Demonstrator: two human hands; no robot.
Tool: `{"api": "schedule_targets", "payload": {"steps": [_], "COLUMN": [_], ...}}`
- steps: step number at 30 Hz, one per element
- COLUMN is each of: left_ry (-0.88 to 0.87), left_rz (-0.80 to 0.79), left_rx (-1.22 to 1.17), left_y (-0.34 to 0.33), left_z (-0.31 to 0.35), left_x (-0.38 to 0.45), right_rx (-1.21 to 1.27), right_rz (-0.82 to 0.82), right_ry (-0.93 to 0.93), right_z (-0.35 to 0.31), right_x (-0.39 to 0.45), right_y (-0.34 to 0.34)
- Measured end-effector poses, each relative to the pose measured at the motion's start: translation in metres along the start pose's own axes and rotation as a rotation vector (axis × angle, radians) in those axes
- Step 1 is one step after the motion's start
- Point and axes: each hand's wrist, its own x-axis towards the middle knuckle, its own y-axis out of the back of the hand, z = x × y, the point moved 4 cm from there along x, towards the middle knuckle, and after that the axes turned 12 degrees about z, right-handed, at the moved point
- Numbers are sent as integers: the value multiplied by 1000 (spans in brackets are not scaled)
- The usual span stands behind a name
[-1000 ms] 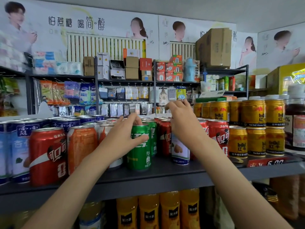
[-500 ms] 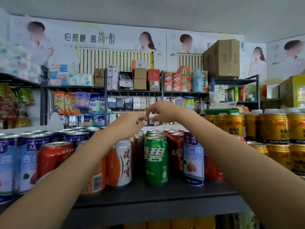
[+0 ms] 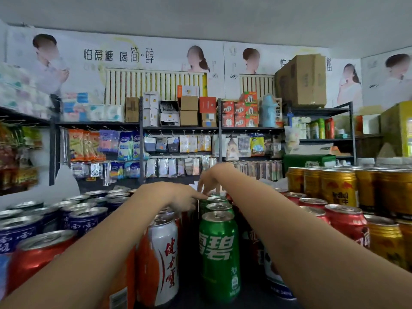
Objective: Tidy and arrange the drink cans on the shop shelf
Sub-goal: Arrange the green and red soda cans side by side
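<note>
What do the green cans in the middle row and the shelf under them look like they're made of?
Front green can: thin metal, probably aluminium. Its bare silvery top has a pull-tab and its printed green wall is glossy with soft highlights. Shelf: dark and matte, likely painted metal, though too little of it shows to be sure.

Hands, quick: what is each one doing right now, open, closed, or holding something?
Left hand: open, fingers straight, tips touching a green can at the back of the row.
Right hand: fingers reach down at the rear cans; grip cannot be told.
</note>
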Motion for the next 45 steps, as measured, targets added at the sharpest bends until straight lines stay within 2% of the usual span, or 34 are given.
{"api": "schedule_targets", "payload": {"steps": [2, 10, 12, 18, 23, 25, 29, 32, 34, 39, 43, 45], "left_ry": [-19, -64, -48, -27, -67, -104, -171, -143, -148, -135, -113, -72], "left_rz": [-11, -45, -28, 57, 57, 61, 75, 42, 98, 304, 372, 387], "left_rx": [42, -30, -45, -13, -43, -54, -184, -245, -244, -229, -74, -61], "left_y": [0, -3, 1, 12, 18, 19, 12, 5, 5, 2, 1, 6], "left_z": [-4, -10, -9, 1, 8, 19, 34, 36, 37, 55, 56, 47], "left_x": [7, 14, 8, -17, -40, -51, -71, -77, -75, -78, -84, -92], "right_rx": [22, -94, -46, 146, 230, 267, 382, 365, 335, 309, 324, 404], "right_rz": [6, 131, 175, 419, 532, 524, 362, 309, 332, 273, 319, 458], "right_ry": [-19, -50, -59, 132, 210, 217, 218, 169, 162, 145, 141, 90], "right_z": [0, -5, -2, -2, 0, -1, -9, -17, -15, -4, 1, 14], "right_x": [3, 7, 4, -61, -127, -152, -186, -190, -187, -189, -199, -213], "right_y": [0, 2, 12, 45, 55, 50, 26, 14, 12, 12, 11, 17]}}
